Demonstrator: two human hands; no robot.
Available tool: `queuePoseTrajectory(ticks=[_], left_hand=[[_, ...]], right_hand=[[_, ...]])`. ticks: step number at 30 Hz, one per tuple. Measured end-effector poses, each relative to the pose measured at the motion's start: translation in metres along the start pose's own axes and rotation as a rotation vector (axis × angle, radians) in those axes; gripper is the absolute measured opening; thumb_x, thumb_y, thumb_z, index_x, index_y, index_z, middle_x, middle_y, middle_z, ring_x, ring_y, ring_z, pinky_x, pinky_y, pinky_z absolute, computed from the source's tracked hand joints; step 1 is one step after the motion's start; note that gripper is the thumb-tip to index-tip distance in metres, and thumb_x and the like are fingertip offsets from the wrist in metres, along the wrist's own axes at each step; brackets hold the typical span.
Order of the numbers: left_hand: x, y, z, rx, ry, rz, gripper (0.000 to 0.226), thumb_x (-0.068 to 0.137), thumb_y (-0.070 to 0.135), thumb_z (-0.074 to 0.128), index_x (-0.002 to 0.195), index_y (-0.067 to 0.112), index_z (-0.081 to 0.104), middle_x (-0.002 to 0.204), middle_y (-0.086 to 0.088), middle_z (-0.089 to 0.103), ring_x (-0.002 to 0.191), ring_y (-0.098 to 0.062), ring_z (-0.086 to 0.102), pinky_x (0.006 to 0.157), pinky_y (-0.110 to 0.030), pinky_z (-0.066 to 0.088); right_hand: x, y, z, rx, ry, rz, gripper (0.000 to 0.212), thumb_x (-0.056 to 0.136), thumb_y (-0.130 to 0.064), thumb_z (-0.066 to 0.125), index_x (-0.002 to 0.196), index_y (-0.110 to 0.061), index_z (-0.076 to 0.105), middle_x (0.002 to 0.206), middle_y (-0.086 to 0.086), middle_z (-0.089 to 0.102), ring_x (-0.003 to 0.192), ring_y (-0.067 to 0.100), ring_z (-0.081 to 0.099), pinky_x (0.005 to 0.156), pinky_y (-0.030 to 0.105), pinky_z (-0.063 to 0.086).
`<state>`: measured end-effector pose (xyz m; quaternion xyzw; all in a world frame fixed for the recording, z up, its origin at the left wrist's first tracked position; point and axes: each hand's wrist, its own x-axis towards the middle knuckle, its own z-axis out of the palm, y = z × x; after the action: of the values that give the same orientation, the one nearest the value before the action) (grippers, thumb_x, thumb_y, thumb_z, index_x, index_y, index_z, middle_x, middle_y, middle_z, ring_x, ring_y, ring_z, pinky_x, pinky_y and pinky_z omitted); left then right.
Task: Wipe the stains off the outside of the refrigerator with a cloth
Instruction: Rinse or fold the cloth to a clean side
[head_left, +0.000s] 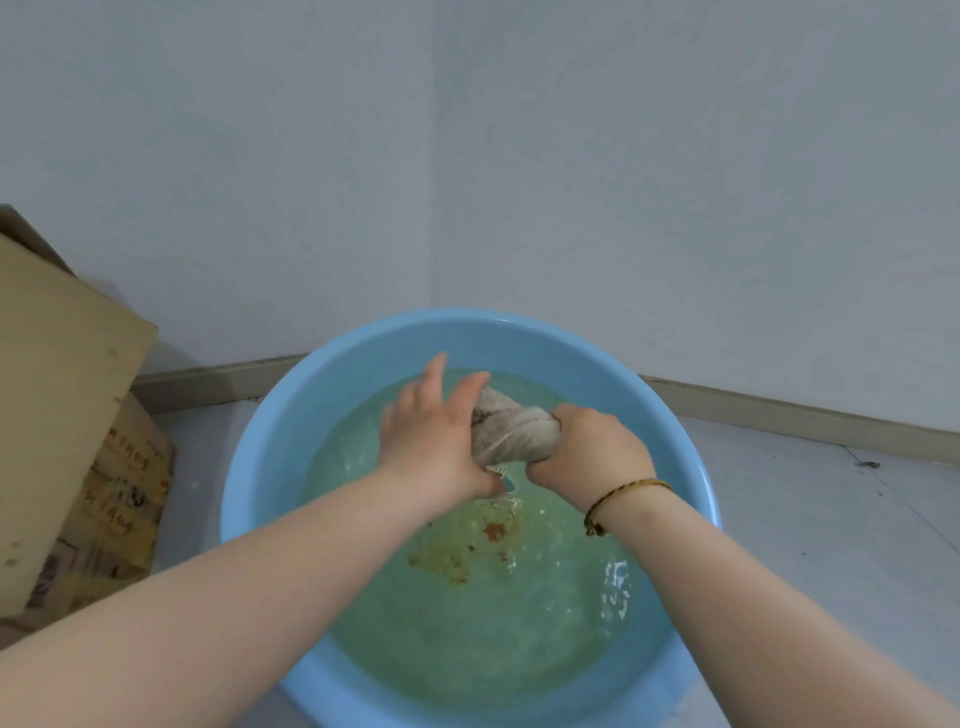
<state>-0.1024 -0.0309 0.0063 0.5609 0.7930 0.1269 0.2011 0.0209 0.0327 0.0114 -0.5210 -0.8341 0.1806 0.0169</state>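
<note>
Over a blue basin (260, 467) of murky water, the right hand (587, 452) is gripping a bunched grey cloth (506, 431) in a fist while the left hand (434, 447), fingers straight, is resting against it. A hard twist risks splashing over the rim onto the cardboard box (62, 389) crowding the left; the floor (831, 519) is offering more room rightward.

A blue basin (260, 467) of greenish water with orange-brown specks sat on the pale floor (831, 519); cardboard boxes (67, 389) stood at its left.
</note>
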Motion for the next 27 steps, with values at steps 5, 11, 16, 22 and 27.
queuePoseTrajectory(ticks=[5,11,16,22,27], left_hand=[[-0.015,0.012,-0.007,-1.484,-0.248,-0.566,0.035,0.078,0.042,0.063,0.095,0.012,0.056,0.088,-0.001,0.051,0.098,-0.025,0.049,0.102,-0.051,0.033],[0.001,0.008,0.011,-1.955,-0.057,-0.607,0.021,0.087,0.016,0.055,0.067,0.01,0.051,0.063,-0.006,0.053,0.041,-0.014,0.056,0.045,-0.019,0.048],[0.012,0.01,0.007,-1.783,0.347,-0.436,0.034,0.074,-0.019,0.045,0.061,0.012,0.049,0.045,0.007,0.06,0.05,-0.011,0.054,0.053,-0.02,0.045],[0.012,0.0,0.009,-1.57,0.235,-0.173,0.039,0.07,-0.026,0.034,0.055,0.009,0.045,0.035,0.002,0.05,0.035,-0.008,0.048,0.04,-0.01,0.039],[0.012,-0.008,0.01,-1.557,0.041,-0.029,0.039,0.059,-0.02,0.042,0.042,0.014,0.051,0.037,0.0,0.05,0.035,-0.009,0.05,0.04,-0.01,0.04]], right_hand=[[0.003,0.009,0.031,-0.36,0.757,-0.39,0.034,0.032,-0.008,0.078,0.056,-0.013,0.054,0.065,0.006,0.054,0.072,0.025,0.043,0.062,0.035,0.043],[-0.006,-0.018,0.049,0.042,0.757,-0.571,0.021,0.063,-0.008,0.041,0.082,-0.013,0.043,0.08,0.007,0.062,0.061,0.018,0.054,0.055,0.02,0.04],[-0.019,-0.033,0.055,0.664,0.153,0.022,0.028,0.078,-0.01,0.06,0.065,-0.027,0.042,0.059,-0.009,0.047,0.053,0.012,0.045,0.049,0.022,0.039],[-0.018,-0.033,0.042,0.969,-0.322,0.082,0.036,0.077,-0.003,0.065,0.056,-0.016,0.039,0.04,-0.003,0.039,0.029,0.007,0.03,0.035,0.017,0.024],[-0.022,-0.028,0.049,1.189,-0.564,0.055,0.037,0.073,-0.002,0.067,0.051,-0.016,0.041,0.035,-0.005,0.036,0.027,0.005,0.028,0.034,0.008,0.019]])
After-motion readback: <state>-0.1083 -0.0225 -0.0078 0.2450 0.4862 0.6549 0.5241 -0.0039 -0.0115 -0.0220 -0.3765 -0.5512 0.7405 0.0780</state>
